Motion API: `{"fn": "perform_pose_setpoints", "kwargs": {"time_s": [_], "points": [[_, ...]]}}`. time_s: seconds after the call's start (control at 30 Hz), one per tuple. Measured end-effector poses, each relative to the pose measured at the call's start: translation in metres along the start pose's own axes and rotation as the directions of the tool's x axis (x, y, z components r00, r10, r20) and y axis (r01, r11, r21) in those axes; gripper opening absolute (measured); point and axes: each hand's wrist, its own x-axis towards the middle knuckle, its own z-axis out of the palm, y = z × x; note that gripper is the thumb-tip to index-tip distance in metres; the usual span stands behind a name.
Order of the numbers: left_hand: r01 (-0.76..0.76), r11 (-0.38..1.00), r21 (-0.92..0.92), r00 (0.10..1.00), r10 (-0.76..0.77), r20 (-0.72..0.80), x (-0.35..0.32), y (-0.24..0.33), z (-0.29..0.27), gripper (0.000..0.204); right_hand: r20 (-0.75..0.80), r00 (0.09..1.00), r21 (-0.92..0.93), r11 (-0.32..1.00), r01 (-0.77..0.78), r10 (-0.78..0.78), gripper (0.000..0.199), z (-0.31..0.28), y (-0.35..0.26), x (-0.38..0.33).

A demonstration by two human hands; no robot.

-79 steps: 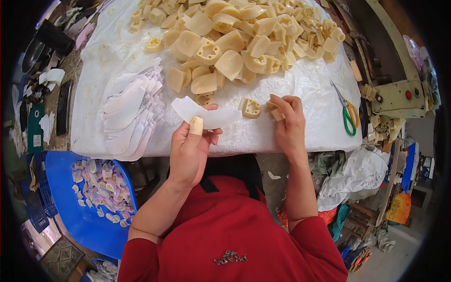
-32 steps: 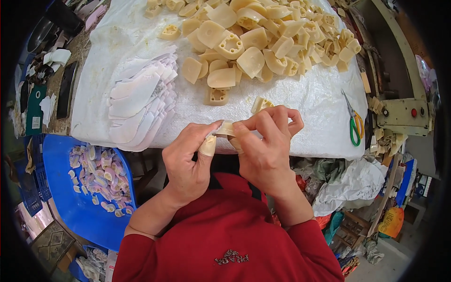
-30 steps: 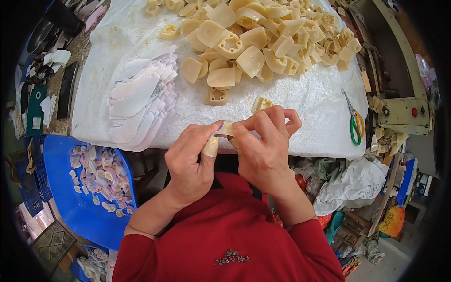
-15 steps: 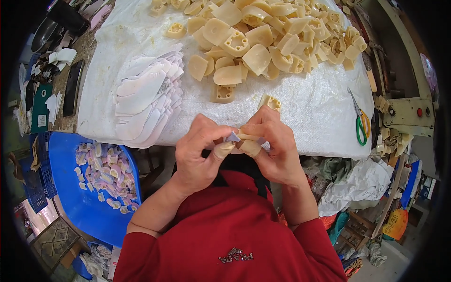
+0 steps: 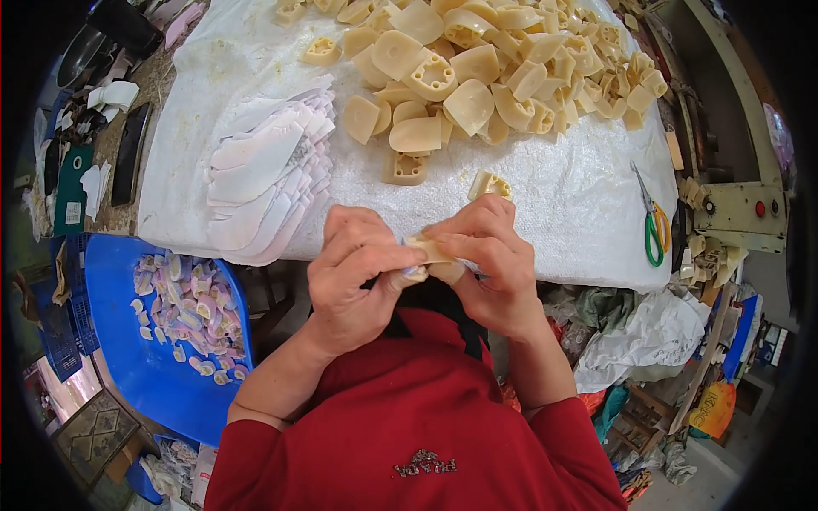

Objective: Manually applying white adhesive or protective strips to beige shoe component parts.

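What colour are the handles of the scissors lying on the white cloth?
The scissors' handles are green and yellow, seen in the head view.

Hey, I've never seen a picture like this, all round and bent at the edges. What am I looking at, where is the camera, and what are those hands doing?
The camera is worn on a person's head and looks down, so you see their own arms in red sleeves coming up from the bottom. Its wide lens bends straight edges near the rim.

The left hand and the right hand meet at the table's near edge and together pinch a small cream block, with a pale strip against it; how the strip sits on it is hard to tell.

On the white cloth lie a heap of similar cream blocks, a fanned stack of white-pink strips and green-handled scissors. To the left, lower down, a blue bin holds many small pale pieces.
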Motion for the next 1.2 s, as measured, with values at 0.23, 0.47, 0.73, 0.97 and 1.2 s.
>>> {"fn": "perform_pose_setpoints", "kwargs": {"time_s": [0.23,0.47,0.73,0.97,1.2], "points": [[0.157,0.988,-0.007,0.979,-0.157,-0.128,-0.006,-0.010,-0.008,0.024,-0.067,0.996,-0.057,0.997,-0.059,0.055,0.030,-0.010,-0.024,0.004],[0.015,0.979,-0.203,0.989,-0.044,-0.138,-0.001,0.008,0.004,0.024,-0.001,0.708,0.878,0.340,-0.338,0.707,0.028,0.026,-0.018,-0.027],[-0.122,0.992,0.011,0.986,0.120,0.112,-0.010,0.005,0.006,0.025,-0.030,0.708,0.852,0.388,-0.351,0.706,0.028,0.016,-0.025,-0.026],[-0.217,0.914,0.342,0.969,0.160,0.188,-0.006,0.013,0.016,0.018,-0.051,0.738,0.759,0.506,-0.409,0.673,0.022,0.023,-0.024,-0.024],[-0.161,0.917,0.364,0.975,0.089,0.205,-0.002,0.006,0.014,0.019,-0.001,0.801,0.630,0.622,-0.464,0.598,0.027,0.013,-0.014,-0.020]]}}
